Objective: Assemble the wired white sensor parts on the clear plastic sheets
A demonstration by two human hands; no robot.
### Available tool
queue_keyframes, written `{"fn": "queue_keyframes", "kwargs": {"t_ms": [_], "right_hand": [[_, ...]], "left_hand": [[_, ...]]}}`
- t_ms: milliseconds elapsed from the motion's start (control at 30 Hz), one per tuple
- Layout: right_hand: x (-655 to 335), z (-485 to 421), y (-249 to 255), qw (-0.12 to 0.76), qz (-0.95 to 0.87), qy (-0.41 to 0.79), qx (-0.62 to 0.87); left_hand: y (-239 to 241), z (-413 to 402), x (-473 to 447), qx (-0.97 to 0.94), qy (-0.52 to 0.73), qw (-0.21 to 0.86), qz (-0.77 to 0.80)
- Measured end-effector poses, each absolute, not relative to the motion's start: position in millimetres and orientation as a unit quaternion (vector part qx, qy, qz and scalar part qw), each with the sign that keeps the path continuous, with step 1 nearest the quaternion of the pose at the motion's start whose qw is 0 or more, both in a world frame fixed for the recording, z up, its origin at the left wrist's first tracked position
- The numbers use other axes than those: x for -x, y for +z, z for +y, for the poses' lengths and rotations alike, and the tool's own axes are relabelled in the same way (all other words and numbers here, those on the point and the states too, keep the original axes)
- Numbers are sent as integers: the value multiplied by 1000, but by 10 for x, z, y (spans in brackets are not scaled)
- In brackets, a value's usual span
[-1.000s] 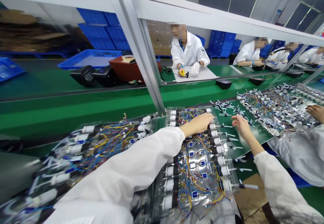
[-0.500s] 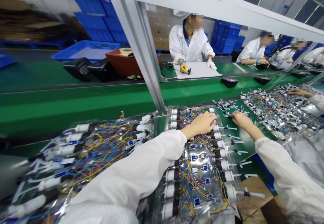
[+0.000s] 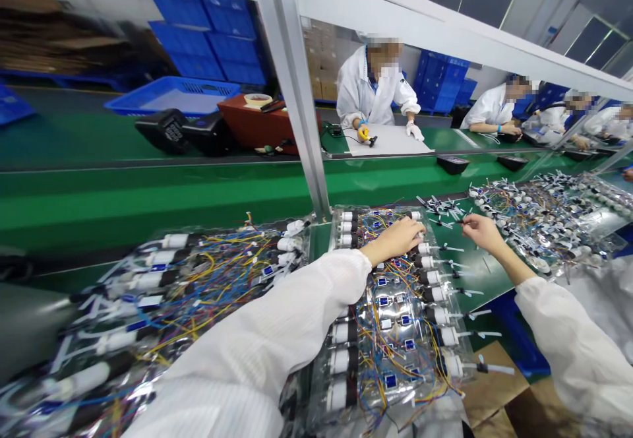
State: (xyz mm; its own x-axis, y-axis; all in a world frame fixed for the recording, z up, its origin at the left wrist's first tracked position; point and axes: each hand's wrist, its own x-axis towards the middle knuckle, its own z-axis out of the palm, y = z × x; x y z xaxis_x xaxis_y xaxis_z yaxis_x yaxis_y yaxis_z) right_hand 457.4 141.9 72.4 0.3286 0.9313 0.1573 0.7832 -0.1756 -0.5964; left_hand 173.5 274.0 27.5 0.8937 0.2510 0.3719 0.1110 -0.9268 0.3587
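A clear plastic tray (image 3: 395, 332) in front of me holds several small white-and-black motor parts with coloured wires. My left hand (image 3: 398, 237) rests on the tray's far end, fingers curled over one of the parts there. Just right of the tray, my right hand (image 3: 479, 228) pinches a small thin black-and-white piece from a loose pile of such pieces (image 3: 440, 207) on the green bench. Both arms wear white sleeves.
A second tray of wired parts (image 3: 188, 293) lies to my left, a third (image 3: 539, 217) to my right. A metal post (image 3: 301, 95) rises behind the tray. A green conveyor belt (image 3: 148, 194) runs across. Several people in white coats sit opposite.
My right hand has reached forward into the loose pile and closed on a small piece. My left hand has stayed at the tray's far end. The co-worker's hand at the right has withdrawn.
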Motion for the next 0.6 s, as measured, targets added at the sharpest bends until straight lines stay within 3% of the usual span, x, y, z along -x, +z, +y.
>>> {"fn": "queue_keyframes", "kwargs": {"t_ms": [167, 267, 367, 600], "right_hand": [[-4012, 1499, 1044, 470, -518, 216, 682], [-3583, 1589, 1148, 588, -450, 343, 578], [-3317, 1674, 1071, 599, -429, 369, 566], [-3429, 1735, 567, 572, -438, 299, 626]], "left_hand": [[286, 2731, -1732, -958, 208, 168, 101], [282, 2714, -1723, -954, 215, 178, 108], [298, 2703, -1710, -950, 218, 195, 112], [367, 2695, -1680, -943, 226, 214, 113]]}}
